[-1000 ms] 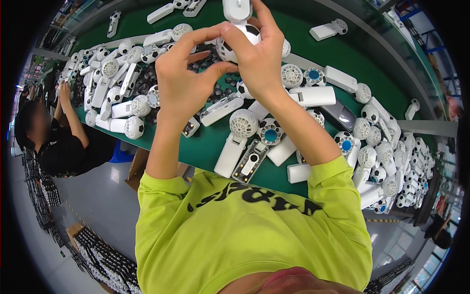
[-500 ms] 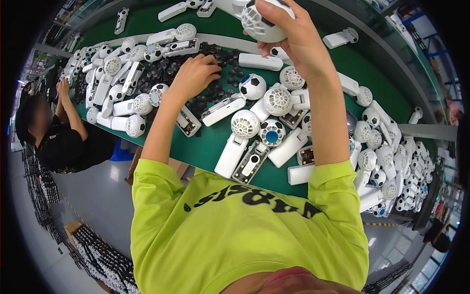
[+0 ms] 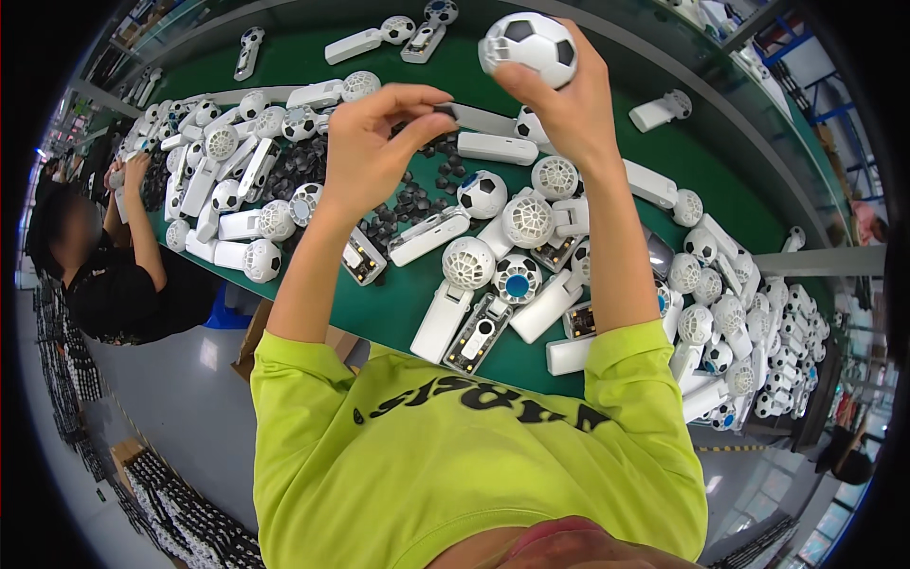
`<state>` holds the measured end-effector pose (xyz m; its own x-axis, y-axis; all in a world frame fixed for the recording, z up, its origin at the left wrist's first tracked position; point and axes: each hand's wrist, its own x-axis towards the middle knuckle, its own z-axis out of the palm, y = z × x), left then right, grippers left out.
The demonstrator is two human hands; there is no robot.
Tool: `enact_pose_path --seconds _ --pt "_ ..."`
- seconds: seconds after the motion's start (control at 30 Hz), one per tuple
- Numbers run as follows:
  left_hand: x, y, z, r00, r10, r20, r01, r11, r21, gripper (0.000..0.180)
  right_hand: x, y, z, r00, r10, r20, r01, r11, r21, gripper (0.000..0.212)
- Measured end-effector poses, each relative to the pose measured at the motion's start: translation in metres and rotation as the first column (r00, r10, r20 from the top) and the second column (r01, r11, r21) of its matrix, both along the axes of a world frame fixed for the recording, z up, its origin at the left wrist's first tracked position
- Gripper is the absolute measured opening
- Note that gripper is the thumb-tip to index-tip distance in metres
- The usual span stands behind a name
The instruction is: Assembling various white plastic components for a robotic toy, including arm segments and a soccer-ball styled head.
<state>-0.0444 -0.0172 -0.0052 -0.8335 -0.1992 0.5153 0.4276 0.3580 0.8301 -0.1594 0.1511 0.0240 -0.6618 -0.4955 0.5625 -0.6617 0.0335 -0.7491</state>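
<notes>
My right hand is closed around a white soccer-ball-patterned fan head, raised over the far side of the green table. Black patches and a white grille edge show on it. Facing it, my left hand pinches a small black plastic piece between thumb and forefinger. Below and beside that hand lies a loose heap of similar black pieces. Closest under the right hand are a white handle and a fan with a round grille.
White handheld fans with ball heads crowd the green table, piled at left and at right. An opened handle with its inside showing lies near the front edge. A co-worker in black works at the left. A metal rail stands at right.
My left hand has risen from the black heap with a piece between its fingers. My right hand has turned the fan head, so its patched side shows, and brought it slightly nearer.
</notes>
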Motion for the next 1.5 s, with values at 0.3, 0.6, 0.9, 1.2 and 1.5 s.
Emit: enact_pose_path --seconds 0.3,0.6,0.9,1.2,1.5 --pt "-0.004 0.029 0.020 0.996 -0.089 0.006 0.082 0.934 0.347 0.013 0.009 -0.034 -0.031 0.983 0.183 -0.026 -0.177 0.890 -0.421 0.063" --pt "0.013 0.024 0.029 0.968 -0.217 0.124 0.162 0.922 0.351 0.016 0.015 -0.025 -0.020 0.863 -0.005 -0.506 -0.216 0.900 -0.377 0.058" --pt "0.021 0.017 0.031 0.959 -0.235 0.161 0.171 0.927 0.333 0.018 0.015 -0.021 -0.017 0.807 0.119 -0.578 -0.361 0.874 -0.324 0.033" --pt "0.002 0.001 0.006 0.974 -0.184 0.133 0.133 0.937 0.324 0.019 0.024 -0.030 -0.026 0.908 0.134 -0.396 -0.285 0.892 -0.351 0.027" --pt "0.005 -0.071 -0.083 0.916 0.325 0.234 0.018 0.549 -0.835 0.024 0.005 -0.036 -0.032 0.775 0.506 0.378 -0.171 0.744 -0.646 0.024"
